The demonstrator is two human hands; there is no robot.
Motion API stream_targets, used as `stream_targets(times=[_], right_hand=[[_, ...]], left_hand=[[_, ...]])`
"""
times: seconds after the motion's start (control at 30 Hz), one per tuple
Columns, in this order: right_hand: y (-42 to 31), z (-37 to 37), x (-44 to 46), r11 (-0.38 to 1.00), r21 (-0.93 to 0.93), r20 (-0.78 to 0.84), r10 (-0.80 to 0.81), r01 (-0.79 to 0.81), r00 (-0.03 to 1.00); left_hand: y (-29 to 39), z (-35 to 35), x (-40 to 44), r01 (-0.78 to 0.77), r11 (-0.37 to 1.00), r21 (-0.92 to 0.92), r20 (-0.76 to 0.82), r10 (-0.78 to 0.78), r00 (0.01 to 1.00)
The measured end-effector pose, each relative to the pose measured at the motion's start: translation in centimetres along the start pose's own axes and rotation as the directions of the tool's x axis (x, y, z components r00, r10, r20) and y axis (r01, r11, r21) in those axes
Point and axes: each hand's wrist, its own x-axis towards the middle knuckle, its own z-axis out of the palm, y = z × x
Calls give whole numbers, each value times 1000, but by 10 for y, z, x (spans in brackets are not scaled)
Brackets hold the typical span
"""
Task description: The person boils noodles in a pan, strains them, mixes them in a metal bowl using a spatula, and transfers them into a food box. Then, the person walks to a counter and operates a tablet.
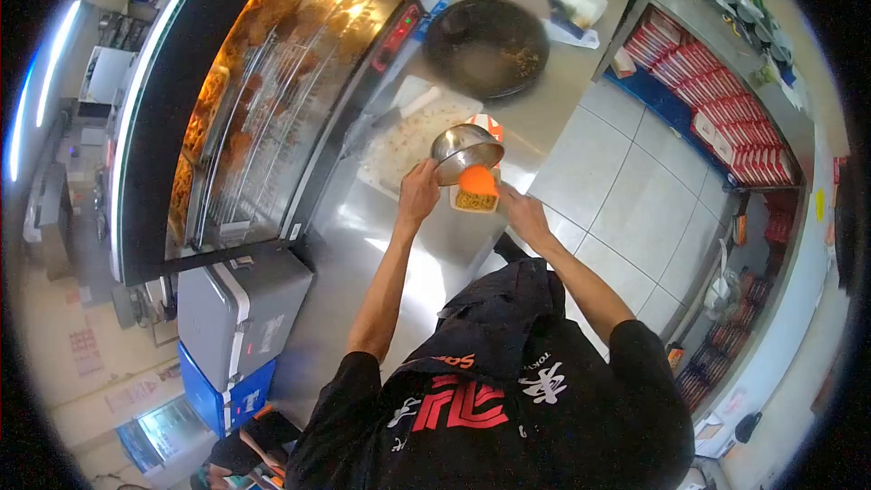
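My left hand (418, 192) is closed on the rim of a metal bowl (465, 147), which is tilted towards a small food box (475, 203). Noodle-like food shows in this box. My right hand (527, 216) is closed round the handle of an orange spatula (477, 181); its broad head lies at the bowl's mouth, just above the box. The handle is mostly hidden by my fingers. Behind the bowl stands a red and white carton (490, 124), partly covered by it. A pale tray (413, 141) lies to the left, under some clear plastic.
A large dark round pan (486, 47) sits further back on the steel counter (363, 245). At left is a lit glass food warmer (272, 118). Shelves of red boxes (712, 82) stand to the right across the tiled floor (626, 181). Another person (249, 454) is at lower left.
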Motion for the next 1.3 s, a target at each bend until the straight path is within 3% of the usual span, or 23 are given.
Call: stream_targets(times=[0.13,0.2,0.3,0.37,0.43,0.5,0.6,0.67,0.7,0.77,0.8,0.83,0.87,0.97,1.0,1.13,1.2,1.3], right_hand=[[-2,-13,-15,992,94,30,-82,79,996],[-10,-12,6,985,170,-94,7,10,996],[-15,-7,32,999,18,-163,41,-39,986],[-10,3,22,999,32,-121,35,-31,992],[-5,3,-2,998,-57,70,-14,18,997],[-7,-7,-12,995,-12,126,-94,97,987],[-17,-13,3,994,94,45,-54,49,998],[-31,-11,24,955,296,-137,21,20,990],[-31,-3,23,955,297,-149,34,12,988],[-32,19,20,965,150,-191,-187,217,964],[-28,20,11,966,148,-202,-180,212,963],[-19,16,-4,980,120,-74,-149,157,986],[-10,11,-10,990,84,56,-115,110,992],[2,-10,-7,998,46,-41,-45,47,998],[-1,-19,3,1000,-27,11,12,-12,1000],[-12,-5,37,994,2,-33,106,-106,994],[-12,8,20,993,36,18,114,-114,993],[-13,-1,3,998,-1,93,58,-58,994]], left_hand=[[-11,4,-7,69,998,9,34,-69,997],[-20,6,-13,81,995,-56,51,-78,996],[-19,-1,-13,87,993,-75,62,-82,995],[-23,-3,-12,90,992,-94,33,-87,996],[-25,-7,-8,99,989,-108,-17,-101,995],[-19,-14,-12,211,973,-95,53,-207,977],[-25,-13,-16,191,975,-112,37,-188,981],[-29,-9,-17,174,980,-93,45,-170,984],[-31,-6,-17,165,984,-75,45,-161,986],[-41,1,-17,179,972,-150,67,-170,983],[-46,4,-17,211,951,-225,81,-198,977],[-41,1,-15,204,953,-225,80,-191,978],[-34,-2,-13,153,976,-156,50,-147,988],[-28,-2,-12,117,990,-76,30,-115,993],[-29,-1,-12,117,991,-68,44,-115,992],[-13,5,-7,101,993,-60,48,-98,994],[-2,4,-3,-1,999,45,-28,3,1000],[-9,6,-8,47,993,113,34,-51,998]])
